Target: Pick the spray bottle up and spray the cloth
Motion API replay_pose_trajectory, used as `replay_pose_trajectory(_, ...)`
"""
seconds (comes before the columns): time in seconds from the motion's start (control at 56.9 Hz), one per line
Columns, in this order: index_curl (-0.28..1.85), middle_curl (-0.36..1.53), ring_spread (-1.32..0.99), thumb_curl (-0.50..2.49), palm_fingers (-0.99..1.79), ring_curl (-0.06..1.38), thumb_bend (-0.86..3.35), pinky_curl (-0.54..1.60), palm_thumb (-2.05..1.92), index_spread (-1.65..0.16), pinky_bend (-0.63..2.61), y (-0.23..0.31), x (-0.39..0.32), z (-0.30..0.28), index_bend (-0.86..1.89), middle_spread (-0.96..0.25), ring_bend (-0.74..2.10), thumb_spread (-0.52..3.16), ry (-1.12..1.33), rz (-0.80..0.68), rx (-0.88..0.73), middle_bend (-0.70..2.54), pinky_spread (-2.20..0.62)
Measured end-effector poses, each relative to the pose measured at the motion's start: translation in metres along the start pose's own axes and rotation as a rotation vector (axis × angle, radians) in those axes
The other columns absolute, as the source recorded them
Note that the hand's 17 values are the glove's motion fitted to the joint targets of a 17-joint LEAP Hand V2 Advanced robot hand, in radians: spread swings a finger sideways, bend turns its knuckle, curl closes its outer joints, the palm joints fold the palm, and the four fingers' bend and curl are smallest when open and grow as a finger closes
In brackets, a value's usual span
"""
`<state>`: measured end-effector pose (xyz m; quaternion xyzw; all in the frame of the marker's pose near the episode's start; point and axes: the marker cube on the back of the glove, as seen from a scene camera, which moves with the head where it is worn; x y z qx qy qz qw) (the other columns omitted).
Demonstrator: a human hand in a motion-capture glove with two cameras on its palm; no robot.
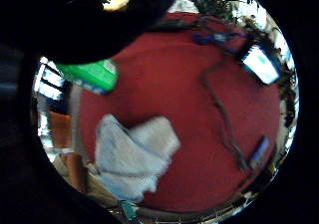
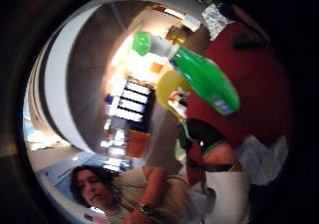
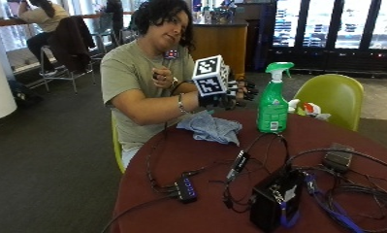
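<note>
Cables (image 3: 257, 160) and small black boxes (image 3: 277, 199) crowd the near side of the round red table (image 3: 180, 160). Beyond them a crumpled blue-grey cloth (image 3: 211, 127) lies by the person's edge. Just beside it the green spray bottle (image 3: 272, 104) stands upright, white neck and green trigger head on top, untouched. The gloved right hand (image 3: 235, 94) hangs in the air near the trigger, apart from the bottle, fingers loosely spread and holding nothing. A sideways reach could likely knock the tall, narrow bottle over toward the cables, and a grasp taken low might leave the trigger out of a finger's reach.
</note>
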<state>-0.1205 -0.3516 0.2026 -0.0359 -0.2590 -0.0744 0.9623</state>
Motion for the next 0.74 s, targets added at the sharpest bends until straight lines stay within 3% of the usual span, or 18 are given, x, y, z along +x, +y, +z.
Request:
replay_pose_trajectory(0.334,0.33,0.36,-0.09,0.45,0.32,0.33,-0.03,0.33,0.6,-0.39,0.23,0.088,-0.018,-0.058,0.18,-0.05,0.24,1.0,0.363,0.065,-0.104,0.2,0.21)
replay_pose_trajectory(0.738,0.33,0.34,-0.08,0.42,0.34,0.31,-0.02,0.3,0.66,-0.41,0.17,0.109,-0.015,-0.061,0.18,-0.03,0.2,1.04,0.382,0.125,-0.111,0.18,0.22)
